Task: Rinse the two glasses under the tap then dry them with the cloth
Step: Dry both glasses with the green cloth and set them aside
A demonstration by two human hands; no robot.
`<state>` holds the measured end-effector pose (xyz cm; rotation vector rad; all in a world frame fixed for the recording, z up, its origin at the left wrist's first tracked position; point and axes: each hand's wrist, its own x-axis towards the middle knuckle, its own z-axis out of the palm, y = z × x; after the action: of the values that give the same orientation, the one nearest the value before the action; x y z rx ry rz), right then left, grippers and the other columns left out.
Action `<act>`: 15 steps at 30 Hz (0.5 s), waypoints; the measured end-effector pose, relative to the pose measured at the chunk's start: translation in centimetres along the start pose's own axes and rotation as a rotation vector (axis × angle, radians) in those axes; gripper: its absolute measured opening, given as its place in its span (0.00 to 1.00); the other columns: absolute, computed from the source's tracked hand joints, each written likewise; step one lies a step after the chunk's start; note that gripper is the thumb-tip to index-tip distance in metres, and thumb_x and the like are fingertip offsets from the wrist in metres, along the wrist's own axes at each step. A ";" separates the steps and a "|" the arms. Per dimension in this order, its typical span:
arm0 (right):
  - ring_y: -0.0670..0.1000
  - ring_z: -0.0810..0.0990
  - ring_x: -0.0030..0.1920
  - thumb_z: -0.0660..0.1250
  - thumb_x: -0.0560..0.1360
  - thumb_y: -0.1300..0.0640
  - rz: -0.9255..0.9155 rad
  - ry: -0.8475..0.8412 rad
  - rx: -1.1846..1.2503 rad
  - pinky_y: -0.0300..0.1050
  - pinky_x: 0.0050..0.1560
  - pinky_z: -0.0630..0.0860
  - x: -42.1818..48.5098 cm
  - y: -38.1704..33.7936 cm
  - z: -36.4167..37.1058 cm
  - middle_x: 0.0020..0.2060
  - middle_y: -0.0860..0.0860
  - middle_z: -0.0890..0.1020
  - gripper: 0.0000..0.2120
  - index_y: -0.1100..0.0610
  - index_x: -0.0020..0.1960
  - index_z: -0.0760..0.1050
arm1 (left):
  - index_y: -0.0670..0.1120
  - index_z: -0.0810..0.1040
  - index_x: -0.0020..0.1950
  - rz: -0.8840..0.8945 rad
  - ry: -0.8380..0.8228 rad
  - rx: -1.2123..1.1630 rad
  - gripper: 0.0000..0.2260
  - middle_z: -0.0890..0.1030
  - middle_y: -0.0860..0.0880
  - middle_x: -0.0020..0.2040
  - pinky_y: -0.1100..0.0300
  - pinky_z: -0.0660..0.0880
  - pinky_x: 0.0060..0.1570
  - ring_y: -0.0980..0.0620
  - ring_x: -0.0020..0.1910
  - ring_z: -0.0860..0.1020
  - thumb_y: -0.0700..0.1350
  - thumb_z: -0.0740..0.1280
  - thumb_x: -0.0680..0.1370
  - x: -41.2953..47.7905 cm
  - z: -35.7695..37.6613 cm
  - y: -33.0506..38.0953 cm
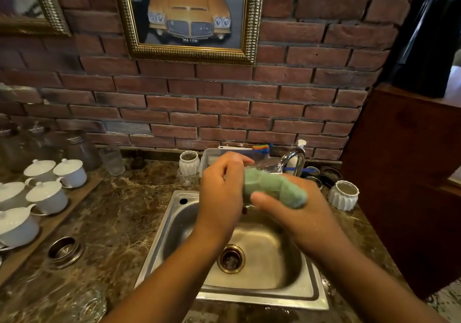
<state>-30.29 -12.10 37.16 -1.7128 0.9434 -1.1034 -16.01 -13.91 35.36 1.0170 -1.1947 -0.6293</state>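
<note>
Glass point(265, 167) above sink point(159, 248), gripped by left hand point(222, 193) fingers; right hand point(299, 214) fingers clamp cloth point(274, 188) against it.

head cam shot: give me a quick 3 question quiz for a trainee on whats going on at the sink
1. Which hand grips the green cloth?
2. True or false: the glass stands upright by itself.
3. Fill in: both hands are held over the ____.

Key
1. The right hand.
2. False: the left hand holds it, tipped on its side, with the cloth around it.
3. sink
</note>
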 end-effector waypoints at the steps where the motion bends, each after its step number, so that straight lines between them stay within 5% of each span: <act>1: 0.56 0.86 0.48 0.74 0.71 0.50 0.171 -0.004 0.294 0.59 0.51 0.82 -0.1 0.2 0.2 0.46 0.54 0.87 0.07 0.50 0.48 0.85 | 0.42 0.82 0.47 0.203 -0.036 0.124 0.16 0.82 0.48 0.40 0.58 0.76 0.36 0.51 0.39 0.79 0.48 0.57 0.80 -0.2 -0.4 -0.5; 3: 0.56 0.86 0.51 0.73 0.68 0.55 0.395 -0.002 0.669 0.54 0.52 0.83 -0.2 0.5 0.1 0.49 0.56 0.87 0.08 0.52 0.47 0.86 | 0.40 0.82 0.49 0.498 -0.124 0.344 0.17 0.80 0.50 0.43 0.66 0.74 0.42 0.55 0.42 0.77 0.46 0.56 0.81 -0.3 -1.2 -1.2; 5: 0.52 0.86 0.47 0.72 0.69 0.55 0.393 -0.035 0.625 0.45 0.43 0.83 -0.3 0.5 -0.2 0.47 0.54 0.87 0.08 0.51 0.47 0.86 | 0.40 0.81 0.50 0.515 -0.157 0.370 0.17 0.78 0.53 0.44 0.71 0.71 0.43 0.59 0.43 0.76 0.47 0.55 0.80 -0.7 -1.4 -1.6; 8: 0.47 0.83 0.41 0.71 0.76 0.51 0.097 -0.008 0.094 0.42 0.37 0.80 -0.6 0.5 -0.2 0.42 0.51 0.85 0.05 0.50 0.48 0.84 | 0.43 0.80 0.49 0.083 -0.130 0.091 0.16 0.80 0.52 0.42 0.61 0.75 0.37 0.54 0.42 0.78 0.50 0.57 0.81 -1.1 -0.5 -0.5; 10: 0.43 0.83 0.48 0.70 0.76 0.47 -0.142 -0.051 -0.386 0.48 0.57 0.80 -0.7 0.7 -0.4 0.46 0.45 0.86 0.09 0.50 0.52 0.82 | 0.42 0.81 0.48 -0.420 -0.081 -0.193 0.13 0.82 0.47 0.41 0.58 0.75 0.31 0.49 0.40 0.80 0.49 0.61 0.81 -0.8 -0.2 0.4; 12: 0.45 0.83 0.55 0.72 0.74 0.48 -0.316 -0.120 -0.790 0.56 0.76 0.64 -0.6 0.3 -0.8 0.51 0.45 0.86 0.12 0.52 0.54 0.83 | 0.42 0.83 0.54 -0.832 -0.130 -0.397 0.15 0.86 0.43 0.46 0.57 0.75 0.33 0.46 0.41 0.83 0.52 0.64 0.81 -0.4 -0.3 1.1; 15: 0.48 0.85 0.52 0.71 0.74 0.47 -0.397 -0.146 -0.904 0.60 0.78 0.56 -0.8 -0.3 -1.2 0.48 0.48 0.87 0.12 0.54 0.52 0.83 | 0.43 0.85 0.53 -0.839 -0.111 -0.447 0.14 0.87 0.43 0.42 0.57 0.76 0.34 0.47 0.37 0.84 0.51 0.65 0.80 -0.5 0.0 1.8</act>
<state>-31.62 -11.58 37.47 -2.7672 1.1242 -0.8007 -16.31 -12.75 36.72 1.0796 -0.6244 -1.5486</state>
